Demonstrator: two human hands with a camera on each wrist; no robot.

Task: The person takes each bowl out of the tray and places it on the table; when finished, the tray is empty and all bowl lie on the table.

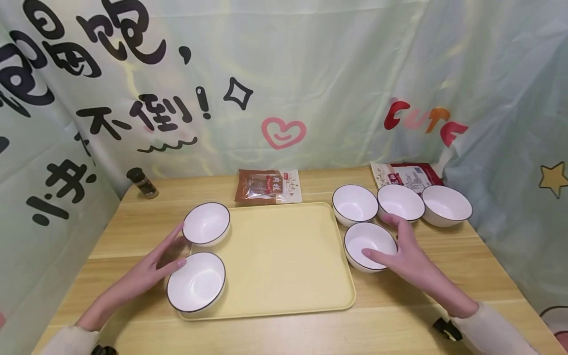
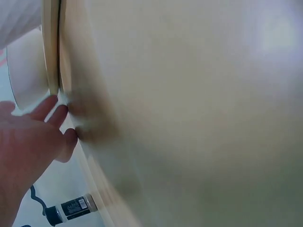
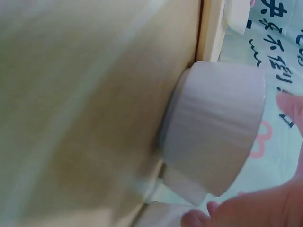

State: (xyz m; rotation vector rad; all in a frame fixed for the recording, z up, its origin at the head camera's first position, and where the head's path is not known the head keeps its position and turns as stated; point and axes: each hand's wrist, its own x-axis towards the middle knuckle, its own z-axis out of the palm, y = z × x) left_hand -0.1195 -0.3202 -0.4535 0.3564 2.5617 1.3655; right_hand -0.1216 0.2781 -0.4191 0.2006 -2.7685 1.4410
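Observation:
Two white bowls with dark rims, a nearer bowl (image 1: 196, 282) and a farther bowl (image 1: 207, 224), stand over the left edge of a yellow tray (image 1: 284, 256). My left hand (image 1: 148, 273) is beside them, thumb at the nearer bowl's rim and fingers extended toward the farther one. In the left wrist view its fingers (image 2: 59, 116) are spread near the tray's edge. My right hand (image 1: 410, 256) spreads around another white bowl (image 1: 368, 244) right of the tray, thumb over its opening. The right wrist view shows that bowl (image 3: 218, 123) with thumb and fingertips apart from its wall.
Behind the right hand stand three more white bowls (image 1: 355, 203) in a row. A brown food packet (image 1: 266, 187) lies behind the tray, and a red packet (image 1: 412, 175) behind the bowls. A small dark-capped bottle (image 1: 143, 183) is at the back left. Printed cloth (image 1: 337, 88) encloses the table.

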